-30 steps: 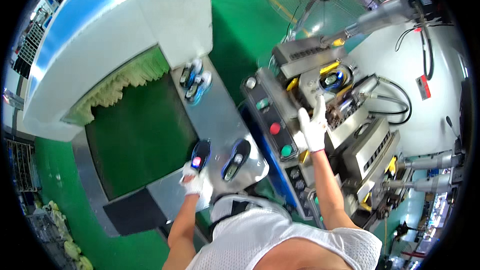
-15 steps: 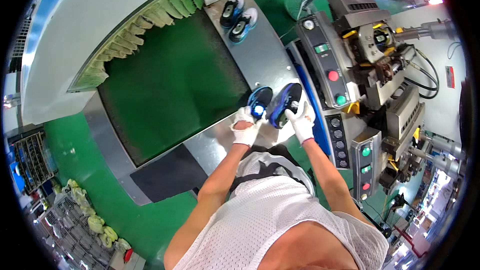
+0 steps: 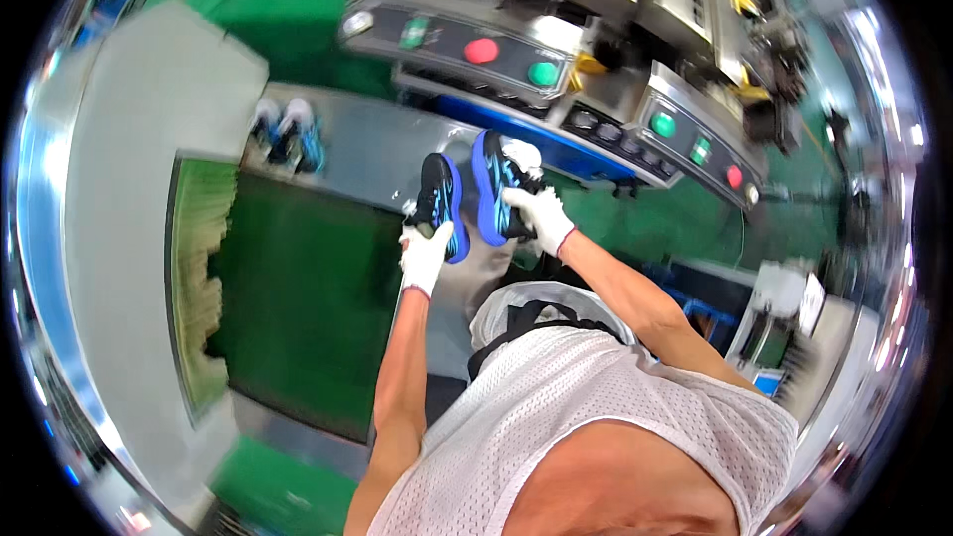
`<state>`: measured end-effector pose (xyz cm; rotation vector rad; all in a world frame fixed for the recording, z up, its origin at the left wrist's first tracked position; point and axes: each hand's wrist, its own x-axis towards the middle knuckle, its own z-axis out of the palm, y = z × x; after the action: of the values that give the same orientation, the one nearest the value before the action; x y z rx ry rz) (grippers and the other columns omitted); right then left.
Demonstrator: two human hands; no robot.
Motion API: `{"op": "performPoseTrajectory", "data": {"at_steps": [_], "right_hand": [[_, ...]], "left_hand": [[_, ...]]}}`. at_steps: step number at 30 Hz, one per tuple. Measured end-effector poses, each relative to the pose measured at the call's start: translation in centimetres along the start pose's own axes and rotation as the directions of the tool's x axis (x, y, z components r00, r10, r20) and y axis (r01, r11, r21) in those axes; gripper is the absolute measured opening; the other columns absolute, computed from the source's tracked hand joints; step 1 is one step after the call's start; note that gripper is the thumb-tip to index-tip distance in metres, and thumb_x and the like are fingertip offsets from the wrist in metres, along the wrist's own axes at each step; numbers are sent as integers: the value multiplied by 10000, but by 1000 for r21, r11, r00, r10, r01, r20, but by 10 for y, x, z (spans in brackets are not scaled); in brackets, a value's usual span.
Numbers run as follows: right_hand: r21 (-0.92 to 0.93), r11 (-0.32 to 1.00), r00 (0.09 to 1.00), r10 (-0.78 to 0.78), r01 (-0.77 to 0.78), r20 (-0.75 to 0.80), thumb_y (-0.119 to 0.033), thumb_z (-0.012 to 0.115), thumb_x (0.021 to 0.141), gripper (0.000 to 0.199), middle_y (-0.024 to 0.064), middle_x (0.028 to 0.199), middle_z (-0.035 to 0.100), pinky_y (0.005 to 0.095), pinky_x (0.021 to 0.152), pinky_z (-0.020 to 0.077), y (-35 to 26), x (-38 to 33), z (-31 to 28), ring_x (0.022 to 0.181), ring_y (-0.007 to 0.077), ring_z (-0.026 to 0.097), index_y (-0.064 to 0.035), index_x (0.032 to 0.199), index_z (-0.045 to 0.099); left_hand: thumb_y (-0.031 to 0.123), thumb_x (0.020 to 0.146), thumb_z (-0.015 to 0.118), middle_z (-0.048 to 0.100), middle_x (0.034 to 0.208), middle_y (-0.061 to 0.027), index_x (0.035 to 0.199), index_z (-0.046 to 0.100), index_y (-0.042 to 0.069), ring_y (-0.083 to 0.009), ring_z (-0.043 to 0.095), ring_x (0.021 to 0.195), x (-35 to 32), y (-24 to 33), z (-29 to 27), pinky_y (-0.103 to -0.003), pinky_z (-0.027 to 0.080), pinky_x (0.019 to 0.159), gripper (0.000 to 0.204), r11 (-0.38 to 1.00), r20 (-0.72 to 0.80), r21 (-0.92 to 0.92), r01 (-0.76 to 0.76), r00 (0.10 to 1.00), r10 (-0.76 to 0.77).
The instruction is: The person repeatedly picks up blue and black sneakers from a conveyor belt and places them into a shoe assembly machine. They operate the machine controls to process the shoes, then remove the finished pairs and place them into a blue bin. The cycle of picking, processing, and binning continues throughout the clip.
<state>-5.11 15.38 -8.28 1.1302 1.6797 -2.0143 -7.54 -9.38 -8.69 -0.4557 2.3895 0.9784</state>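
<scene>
- The left shoe (image 3: 438, 206), black with bright blue flames, is gripped by the gloved left hand (image 3: 424, 253); the fingers close around its heel end from below, so the toe points up and away and the sole side shows blue along the edge.
- The right shoe (image 3: 493, 187), its match, is held by the gloved right hand (image 3: 537, 218); those fingers wrap over its side near the middle, tipping the blue sole toward the camera, probably so that the underside can be seen.
- The two shoes sit just beside each other, nearly touching, lifted clear of the steel table (image 3: 367, 154) that lies beyond the fingertips.
- Left of the left-hand fingers runs the green conveyor belt (image 3: 298, 308), entering a white tunnel hung with yellowish strip curtains (image 3: 194, 283).
- Beyond that hand, well apart on the steel surface, another pair of shoes (image 3: 288, 129) waits side by side.
- Above the right-hand fingers stands a machine control panel (image 3: 467, 45) with red and green buttons, within easy reach.
</scene>
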Motion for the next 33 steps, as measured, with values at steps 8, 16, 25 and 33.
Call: {"op": "performPoseTrajectory", "data": {"at_steps": [8,16,25,33], "right_hand": [[427,873,938,-89,236,-336,-275,851,793,242,-45,666,575,255,439,329,-22,-176,-132,489,55,448,-141,910,686],[555,538,568,162,635,-807,-306,853,800,292,-49,674,558,243,446,325,69,-309,-257,512,56,462,-100,901,672],[336,681,-114,525,651,-843,-397,855,806,476,11,765,629,316,547,431,195,-479,-419,595,119,541,-32,1062,687],[308,949,-480,301,67,-824,-398,773,816,803,248,1336,635,454,1054,460,264,-526,-600,1259,397,597,12,1444,489]], "left_hand": [[491,823,813,638,1261,-293,1229,590,-137,-366,623,1161,-105,150,76,-429,469,1017,781,869,348,-44,-492,808,475],[657,816,734,493,1474,-300,1517,373,-53,-414,506,1352,-230,237,213,-454,394,1127,1061,521,790,35,-853,343,508],[326,822,803,694,1187,-169,1364,574,18,-257,658,1065,-473,332,436,-394,517,921,664,160,722,-529,-834,-342,602],[418,860,707,618,1327,-281,1400,516,-24,-411,604,1239,-637,347,608,-454,457,1058,724,13,662,-609,-793,-499,559]]}}
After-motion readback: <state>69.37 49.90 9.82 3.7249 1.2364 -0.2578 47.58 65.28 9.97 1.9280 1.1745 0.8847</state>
